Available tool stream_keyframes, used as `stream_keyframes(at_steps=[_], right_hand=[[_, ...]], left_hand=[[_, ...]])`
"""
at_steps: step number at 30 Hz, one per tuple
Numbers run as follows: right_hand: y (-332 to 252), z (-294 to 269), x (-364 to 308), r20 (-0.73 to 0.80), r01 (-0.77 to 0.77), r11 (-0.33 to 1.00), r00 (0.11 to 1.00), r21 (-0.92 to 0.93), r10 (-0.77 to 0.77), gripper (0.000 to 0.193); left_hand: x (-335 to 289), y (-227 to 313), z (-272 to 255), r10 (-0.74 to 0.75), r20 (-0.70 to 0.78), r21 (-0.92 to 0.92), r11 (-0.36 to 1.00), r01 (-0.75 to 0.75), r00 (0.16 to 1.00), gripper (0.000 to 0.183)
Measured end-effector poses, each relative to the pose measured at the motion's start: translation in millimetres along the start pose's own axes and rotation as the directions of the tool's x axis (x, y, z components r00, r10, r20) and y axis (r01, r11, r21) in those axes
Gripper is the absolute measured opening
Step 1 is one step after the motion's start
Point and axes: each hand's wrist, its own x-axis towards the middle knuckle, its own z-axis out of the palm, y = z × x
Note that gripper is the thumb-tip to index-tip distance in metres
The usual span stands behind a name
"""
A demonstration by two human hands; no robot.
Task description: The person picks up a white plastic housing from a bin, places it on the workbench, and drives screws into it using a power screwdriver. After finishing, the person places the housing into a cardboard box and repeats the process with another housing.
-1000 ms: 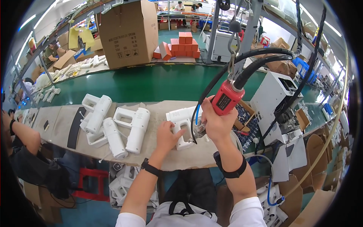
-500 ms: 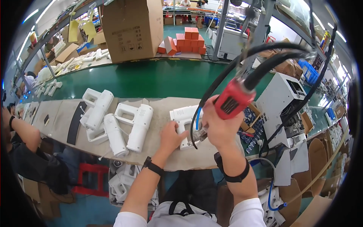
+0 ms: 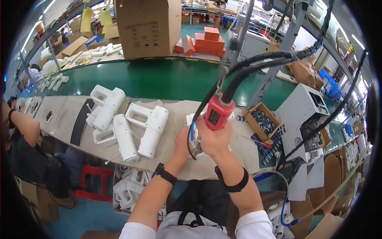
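My right hand (image 3: 215,139) is closed round a red power screwdriver (image 3: 219,113) with thick black cables and a thin blue tube. The tool stands nearly upright over a white gun-shaped plastic housing (image 3: 190,118) on the bench. My hands and the tool hide most of that housing, and where the tool's tip touches cannot be seen. Beside the tool, my left hand (image 3: 182,140) is closed on the housing, its fingertips partly hidden. To the left lie similar white housings: one with a handle loop (image 3: 154,131), one leaning across (image 3: 126,137), and another farther back (image 3: 109,109).
Grey-brown sheeting (image 3: 175,163) covers the bench, with a green conveyor belt (image 3: 167,75) behind. At right are a cardboard tray of small dark parts (image 3: 260,123) and a white machine (image 3: 298,115). A co-worker's arm (image 3: 26,125) is at left. Cables hang overhead.
My right hand and the screwdriver have moved left, and the tool is more upright. My hands are closer together and cover more of the housing. The view has shifted slightly.
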Motion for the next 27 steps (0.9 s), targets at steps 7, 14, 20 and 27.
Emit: stream_keyframes(at_steps=[7,14,20,27], right_hand=[[-14.9,-20.0,5.4,-0.081,0.067,0.997,0.994,-0.027,-0.069,0.006],[-64.3,-19.3,10.4,-0.093,0.151,0.988,0.985,0.023,-0.149,0.008],[-63.3,-31.6,6.5,-0.057,0.148,0.989,0.987,-0.023,-0.149,0.008],[-62.7,-36.1,4.9,-0.062,0.134,0.991,0.989,-0.004,-0.134,0.01]], left_hand=[[-7.5,19.6,3.3,0.195,-0.125,0.016,0.981,-0.195,0.973,0.041],[-13.8,29.7,-9.9,-0.082,-0.083,0.052,0.995,0.087,0.993,0.048],[-11.8,30.5,-9.3,-0.06,-0.079,0.021,0.998,0.062,0.995,0.041],[-10.4,30.4,-12.5,-0.128,0.009,0.045,0.991,0.127,0.992,0.041]])
